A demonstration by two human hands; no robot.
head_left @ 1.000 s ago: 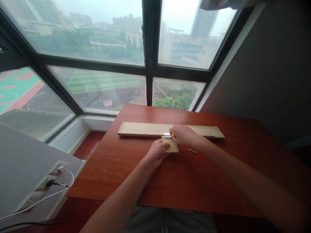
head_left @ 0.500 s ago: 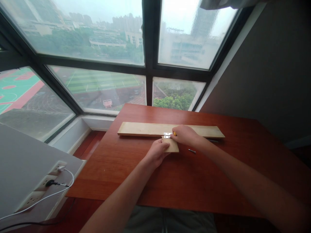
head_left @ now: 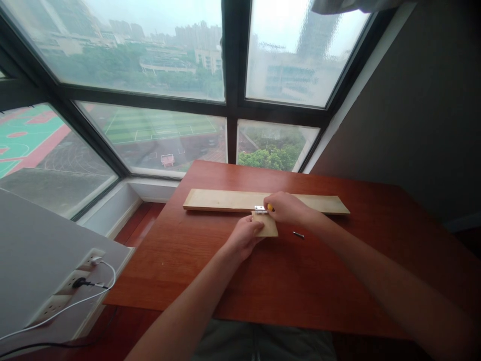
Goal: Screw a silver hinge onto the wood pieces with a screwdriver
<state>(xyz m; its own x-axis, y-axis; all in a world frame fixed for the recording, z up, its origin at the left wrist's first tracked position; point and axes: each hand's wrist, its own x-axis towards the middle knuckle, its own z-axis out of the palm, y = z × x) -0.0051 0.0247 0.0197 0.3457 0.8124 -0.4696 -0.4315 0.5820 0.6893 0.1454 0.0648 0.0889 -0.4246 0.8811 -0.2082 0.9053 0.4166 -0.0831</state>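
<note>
My left hand [head_left: 245, 234] is closed on a small pale wooden board [head_left: 269, 228], its thumb lying on top. At the far edge of this board is a silver metal hinge [head_left: 259, 208] with holes, in front of a long wooden board [head_left: 221, 200]. Closed beside the hinge, my right hand [head_left: 287, 206] grips a yellow-handled tool [head_left: 270, 207]. Fingers cover most of that tool, so its tip and exact kind are hidden. A small dark metal rod, perhaps a screw or bit [head_left: 298, 234], lies on the table right of the small board.
The reddish-brown wooden table [head_left: 180, 271] stands against large windows with dark frames [head_left: 232, 108]. At the left, a low wall carries sockets [head_left: 71, 282] with a white cable [head_left: 112, 273] and a black plug [head_left: 78, 283]. The long board spans the table behind my hands.
My right hand has turned slightly at the hinge, and the hinge's near leaf shows less. The whole view has shifted a little. Both hands keep their holds.
</note>
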